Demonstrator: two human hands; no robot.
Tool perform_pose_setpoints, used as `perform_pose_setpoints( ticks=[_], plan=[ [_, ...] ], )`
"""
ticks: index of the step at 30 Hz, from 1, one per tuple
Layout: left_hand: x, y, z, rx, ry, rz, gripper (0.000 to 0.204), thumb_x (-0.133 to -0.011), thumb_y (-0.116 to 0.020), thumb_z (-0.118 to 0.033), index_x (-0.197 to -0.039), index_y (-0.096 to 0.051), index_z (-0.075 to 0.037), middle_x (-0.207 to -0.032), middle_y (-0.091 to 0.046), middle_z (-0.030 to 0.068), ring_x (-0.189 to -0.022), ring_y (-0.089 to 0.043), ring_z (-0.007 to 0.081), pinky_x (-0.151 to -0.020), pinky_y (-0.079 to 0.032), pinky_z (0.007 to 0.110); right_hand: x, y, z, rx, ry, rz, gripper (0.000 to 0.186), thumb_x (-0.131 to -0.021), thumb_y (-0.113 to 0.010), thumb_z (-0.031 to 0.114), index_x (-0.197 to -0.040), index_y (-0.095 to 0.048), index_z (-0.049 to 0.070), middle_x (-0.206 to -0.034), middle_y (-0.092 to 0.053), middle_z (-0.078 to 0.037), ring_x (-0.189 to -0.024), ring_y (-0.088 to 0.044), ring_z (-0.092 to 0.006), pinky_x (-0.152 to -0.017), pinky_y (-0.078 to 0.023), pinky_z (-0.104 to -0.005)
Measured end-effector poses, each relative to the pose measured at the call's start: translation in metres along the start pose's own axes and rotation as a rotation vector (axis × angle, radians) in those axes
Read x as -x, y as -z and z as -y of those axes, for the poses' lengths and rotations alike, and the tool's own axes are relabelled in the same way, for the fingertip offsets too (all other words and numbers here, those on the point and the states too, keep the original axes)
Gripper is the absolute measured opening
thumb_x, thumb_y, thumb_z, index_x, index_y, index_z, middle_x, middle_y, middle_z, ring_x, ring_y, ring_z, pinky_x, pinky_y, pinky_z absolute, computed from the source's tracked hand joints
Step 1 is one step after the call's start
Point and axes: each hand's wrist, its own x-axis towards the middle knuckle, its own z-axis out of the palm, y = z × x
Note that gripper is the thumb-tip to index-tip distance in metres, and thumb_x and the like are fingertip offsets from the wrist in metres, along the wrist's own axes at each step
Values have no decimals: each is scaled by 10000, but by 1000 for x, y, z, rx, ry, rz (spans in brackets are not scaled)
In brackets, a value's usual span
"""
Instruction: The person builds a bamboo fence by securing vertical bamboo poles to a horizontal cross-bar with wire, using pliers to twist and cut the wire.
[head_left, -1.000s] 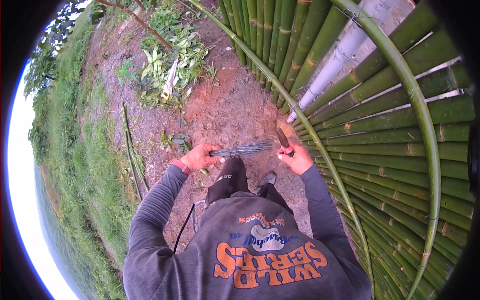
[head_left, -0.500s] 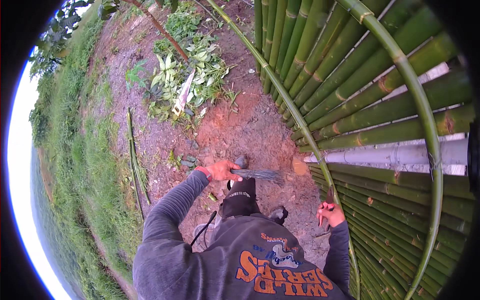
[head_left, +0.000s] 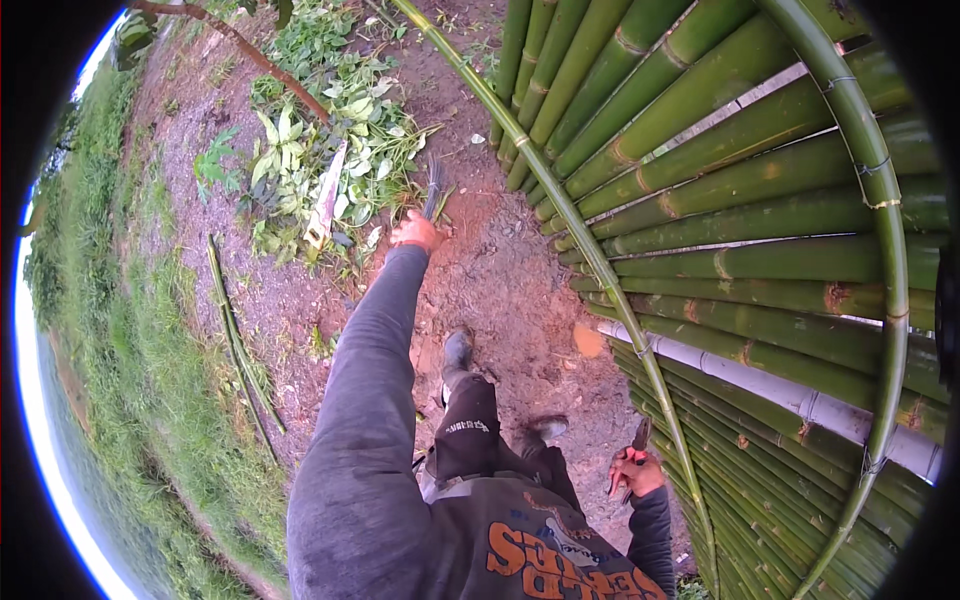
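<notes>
My left hand [head_left: 418, 232], arm stretched far forward, is closed around one end of a bundle of thin grey wires [head_left: 434, 186]. The wires point away from me, low over the ground beside cut leafy plants; whether they touch the soil I cannot tell. In my right hand [head_left: 640, 474], held low at the right, are pliers [head_left: 642, 434] with red handles and dark, rusty-looking jaws pointing away. The right hand is nearest to a wall of green bamboo poles [head_left: 700, 235], crossed by a long bamboo rail [head_left: 598, 258] with wire ties along it.
A handsaw [head_left: 325, 200] lies on the cut leaves [head_left: 375, 165], close to my left hand. A thin branch [head_left: 255, 60] slants over them. Cut stalks [head_left: 235, 345] lie at the left beside grass [head_left: 180, 390]. A pale grey pole [head_left: 745, 380] stands among the bamboo.
My left hand has reached forward with the wire bundle, from near my legs toward the cut leaves. My right hand has shifted slightly down and left, still holding the pliers.
</notes>
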Motion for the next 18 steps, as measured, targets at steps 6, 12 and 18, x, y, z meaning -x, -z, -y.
perform_pose_setpoints(
  ticks=[6,12,18],
  plan=[
    [182,-24,-42,163,-875,179,579,-798,-721,-399,-1226,-614,-25,-1151,-651,248,-1078,-631,390,-946,-504,445,15,8,-11,8,64,13,116,-825,-637,-46,-922,-590,-2,-784,-643,-96,-679,-656,-208,-558,-545,-336],
    [400,-43,-29,181,-1568,-6,574,-796,-719,-324,-1309,-557,-124,-1198,-607,164,-1193,-544,372,-1066,-393,495,63,3,14,37,201,186,120,-827,-639,-32,-933,-589,-14,-791,-641,-105,-680,-649,-204,-525,-535,-327],
    [447,-27,-83,249,-1624,807,276,-957,-556,-216,-1186,-634,-83,-1149,-661,139,-1052,-630,338,-918,-507,435,121,55,-7,-315,441,201,228,-820,-659,-9,-1020,-549,-16,-827,-623,-183,-736,-662,-322,-523,-569,-418]
  ],
)
